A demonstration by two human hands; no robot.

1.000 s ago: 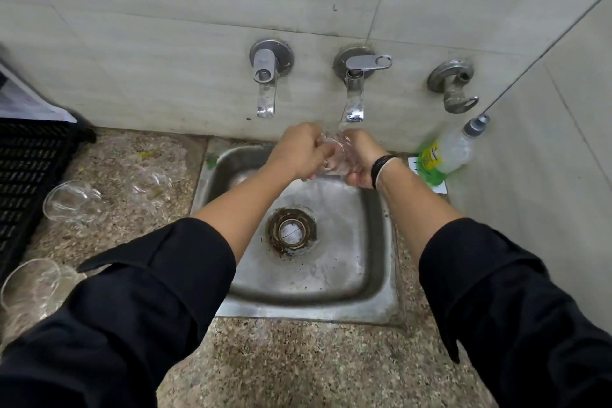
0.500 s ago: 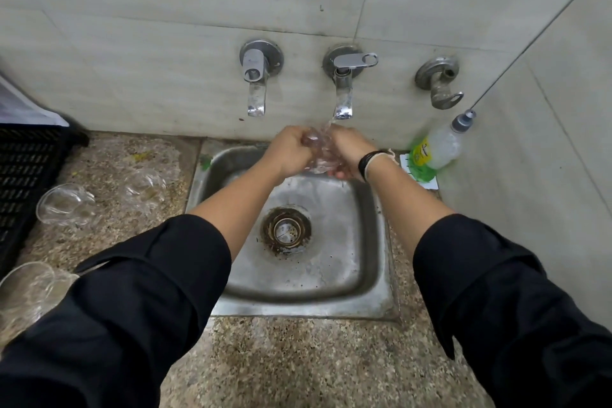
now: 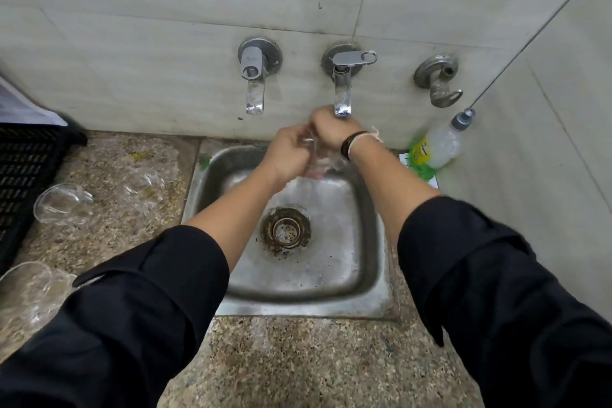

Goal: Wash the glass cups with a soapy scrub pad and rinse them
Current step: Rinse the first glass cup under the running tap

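A: What are the hands doing?

B: The left hand (image 3: 289,154) and right hand (image 3: 334,132) are both curling around 1 glass cup (image 3: 319,162), holding it over the sink (image 3: 298,305) under the middle tap (image 3: 342,89).

A: How far along is the washing?

B: Probably rinsing this cup. At least 3 more cups (image 3: 63,204) are lying on the table (image 3: 298,364) at left; whether washed, I cannot tell.
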